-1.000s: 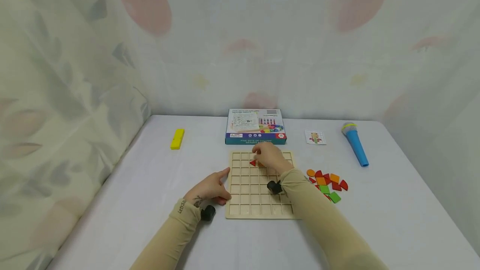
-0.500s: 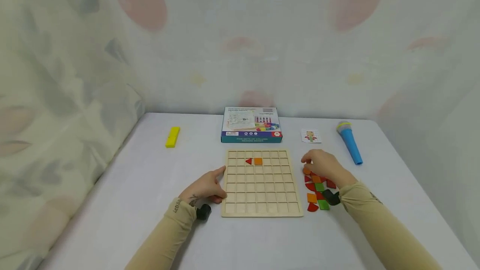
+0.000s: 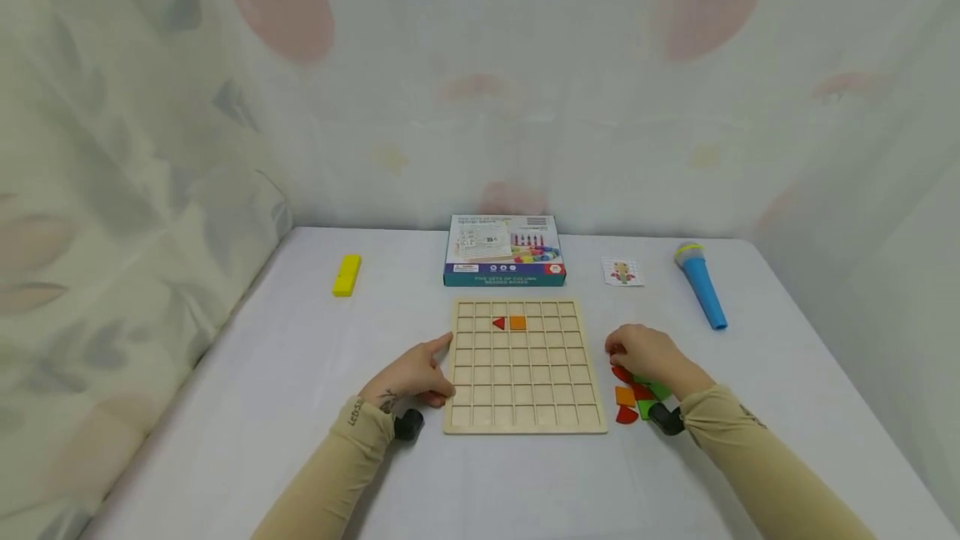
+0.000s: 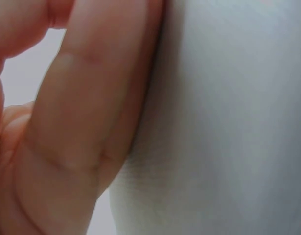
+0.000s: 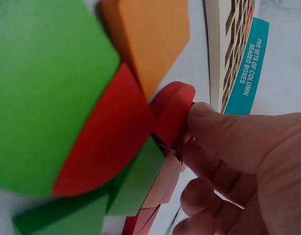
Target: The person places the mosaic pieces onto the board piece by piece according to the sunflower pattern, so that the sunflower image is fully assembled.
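My left hand [image 3: 411, 375] rests at the left edge of the wooden grid board [image 3: 525, 425], its index finger and thumb against the rim. In the left wrist view, its fingers [image 4: 86, 98] fill much of the picture. On the board sit a red triangle tile [image 3: 499, 323] and an orange square tile [image 3: 517, 323], side by side near the top. My right hand [image 3: 647, 354] is over the pile of tiles right of the board. In the right wrist view, its thumb and curled fingers pinch the edge of a red tile [image 5: 172, 112]. The hand hides part of the pile.
Loose tiles lie round the right hand: an orange square [image 3: 625, 396], a red quarter circle [image 3: 627, 415] and green ones [image 3: 645, 411]. Behind the board are a boxed bead set [image 3: 504, 261], a small picture card [image 3: 622, 272], a blue toy microphone [image 3: 705, 290] and a yellow block [image 3: 347, 275].
My right hand has left the board, where the orange square now shows, and moved right to the pile, then slightly nearer me. My left hand has stayed at the board's edge.
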Motion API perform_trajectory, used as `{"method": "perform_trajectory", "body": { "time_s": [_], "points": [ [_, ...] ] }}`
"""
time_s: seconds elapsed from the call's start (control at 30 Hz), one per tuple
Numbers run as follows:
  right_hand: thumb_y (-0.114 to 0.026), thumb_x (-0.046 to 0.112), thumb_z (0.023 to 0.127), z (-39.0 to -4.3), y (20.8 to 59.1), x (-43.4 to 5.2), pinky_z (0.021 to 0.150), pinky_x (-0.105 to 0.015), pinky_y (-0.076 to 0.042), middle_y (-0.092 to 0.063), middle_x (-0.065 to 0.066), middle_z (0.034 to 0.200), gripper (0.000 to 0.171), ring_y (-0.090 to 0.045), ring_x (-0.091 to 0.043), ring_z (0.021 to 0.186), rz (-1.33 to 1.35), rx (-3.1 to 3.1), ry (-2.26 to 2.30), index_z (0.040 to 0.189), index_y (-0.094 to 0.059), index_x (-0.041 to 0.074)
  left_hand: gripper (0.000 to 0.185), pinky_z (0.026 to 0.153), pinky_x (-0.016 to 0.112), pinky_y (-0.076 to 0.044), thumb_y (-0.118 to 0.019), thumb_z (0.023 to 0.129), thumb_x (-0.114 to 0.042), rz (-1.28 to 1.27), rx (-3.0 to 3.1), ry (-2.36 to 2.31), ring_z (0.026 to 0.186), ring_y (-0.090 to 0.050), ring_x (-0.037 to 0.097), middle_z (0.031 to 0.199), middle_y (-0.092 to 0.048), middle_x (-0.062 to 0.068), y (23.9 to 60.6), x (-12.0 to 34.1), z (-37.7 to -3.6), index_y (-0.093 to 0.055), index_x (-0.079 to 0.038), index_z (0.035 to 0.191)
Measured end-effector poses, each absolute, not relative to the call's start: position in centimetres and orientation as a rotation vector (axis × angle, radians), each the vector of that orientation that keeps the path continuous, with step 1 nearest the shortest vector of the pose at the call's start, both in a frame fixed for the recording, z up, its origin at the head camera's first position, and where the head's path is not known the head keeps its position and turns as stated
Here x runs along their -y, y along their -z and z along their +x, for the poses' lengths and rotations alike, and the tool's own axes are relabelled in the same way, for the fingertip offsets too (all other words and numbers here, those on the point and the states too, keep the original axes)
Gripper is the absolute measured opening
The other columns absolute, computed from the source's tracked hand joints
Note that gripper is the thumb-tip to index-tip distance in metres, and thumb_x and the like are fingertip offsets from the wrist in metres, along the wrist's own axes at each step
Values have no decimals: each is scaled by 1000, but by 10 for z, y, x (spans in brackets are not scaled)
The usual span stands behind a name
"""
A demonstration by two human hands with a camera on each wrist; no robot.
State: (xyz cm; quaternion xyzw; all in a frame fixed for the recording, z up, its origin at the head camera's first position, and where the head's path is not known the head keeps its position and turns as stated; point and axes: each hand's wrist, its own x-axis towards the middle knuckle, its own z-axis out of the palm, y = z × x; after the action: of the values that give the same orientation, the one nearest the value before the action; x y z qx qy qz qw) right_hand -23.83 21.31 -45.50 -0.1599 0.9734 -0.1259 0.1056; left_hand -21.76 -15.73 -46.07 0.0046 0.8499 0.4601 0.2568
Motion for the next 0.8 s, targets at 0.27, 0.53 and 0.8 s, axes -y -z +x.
{"method": "perform_trajectory", "body": {
  "time_s": [0.27, 0.53, 0.8],
  "points": [
    [-66, 13, 83, -238, 456, -210, 71, -35, -50, -60, -2, 86, 12, -50, -17, 74, -400, -2846, 405, 94, -67, 8, 98, 48, 26, -51, -74, 68, 2, 7, -2302, -1255, 47, -56, 14, 64, -55, 10, 460, 156, -216, -22, -16, 149],
    [-67, 12, 80, -236, 453, -210, 58, -28, -41, -52, 0, 72, 11, -48, -16, 67, -366, -2840, 500, 77, -57, 13, 98, 49, 25, -51, -74, 67, 2, 15, -2307, -1253, 46, -55, 13, 64, -55, 9, 460, 156, -216, -22, -15, 148],
    [-66, 11, 82, -249, 435, -192, 54, -26, -41, -56, -4, 71, 8, -49, -16, 64, -285, -2743, 963, 78, -61, 5, 98, 48, 25, -51, -74, 68, 2, 15, -2312, -1250, 47, -56, 13, 64, -55, 9, 460, 156, -216, -22, -15, 148]
  ]
}}
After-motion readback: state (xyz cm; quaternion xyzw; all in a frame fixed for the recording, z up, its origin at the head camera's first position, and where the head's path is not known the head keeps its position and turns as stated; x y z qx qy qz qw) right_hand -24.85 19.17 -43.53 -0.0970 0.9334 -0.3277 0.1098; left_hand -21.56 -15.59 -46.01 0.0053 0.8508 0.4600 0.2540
